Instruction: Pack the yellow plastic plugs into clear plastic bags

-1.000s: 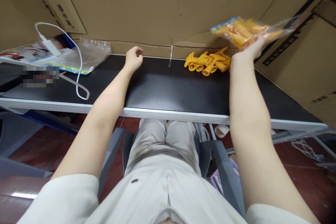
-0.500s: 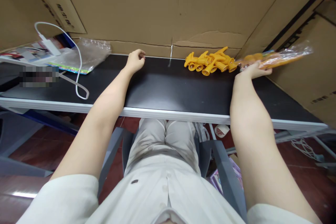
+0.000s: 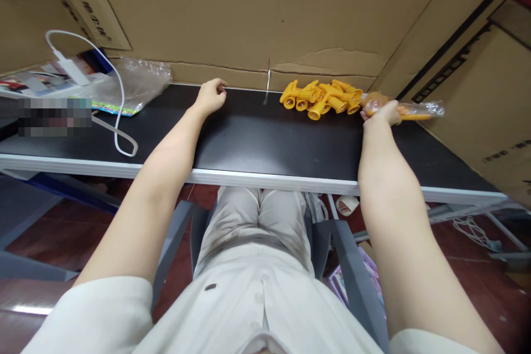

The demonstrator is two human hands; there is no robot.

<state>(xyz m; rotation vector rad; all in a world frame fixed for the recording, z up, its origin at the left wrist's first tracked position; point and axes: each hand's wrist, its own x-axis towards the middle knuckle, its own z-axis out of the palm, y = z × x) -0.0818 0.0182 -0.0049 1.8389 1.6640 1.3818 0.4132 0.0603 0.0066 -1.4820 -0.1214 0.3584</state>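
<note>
Clear bag [image 3: 425,108], clamped in my right hand [image 3: 384,114] at two o'clock! Loose yellow pieces [image 3: 318,107] heap close on its nine-o'clock side; my left hand [image 3: 211,97], part-open, curls at eleven.

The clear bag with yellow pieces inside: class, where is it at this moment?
In the head view, the bag is toward the right, in the person's right hand, just right of the loose yellow pieces.
</note>
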